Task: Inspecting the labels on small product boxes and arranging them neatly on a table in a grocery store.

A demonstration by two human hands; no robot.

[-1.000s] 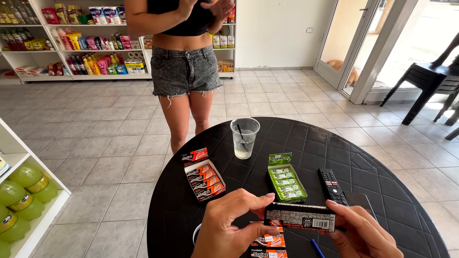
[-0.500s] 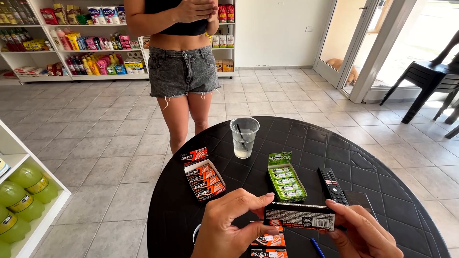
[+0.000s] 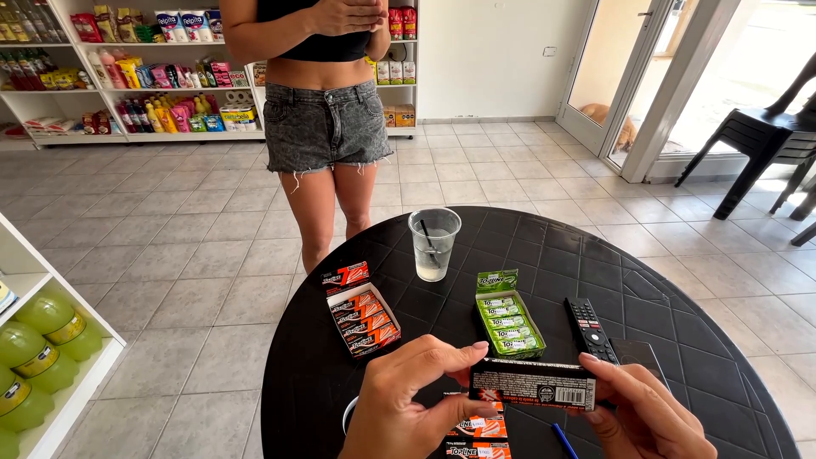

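Observation:
My left hand (image 3: 406,404) and my right hand (image 3: 648,415) hold a long black gum box (image 3: 531,384) between them, one hand at each end, above the near edge of the round black table (image 3: 680,289). Under the box lie more red and black gum packs (image 3: 478,435). Farther back on the table stand an open red gum display box (image 3: 361,314) and an open green gum display box (image 3: 507,316). A black remote control (image 3: 589,328) lies to the right of the green box.
A clear plastic cup (image 3: 433,243) with a little water stands at the table's far side. A person in denim shorts (image 3: 323,127) stands just behind the table. Stocked shelves (image 3: 127,76) line the back wall; green bottles (image 3: 38,340) sit on a shelf at left. Black chairs (image 3: 765,140) stand at right.
My hands and the black box have stayed in place. The person behind the table has lowered their hands to chest height.

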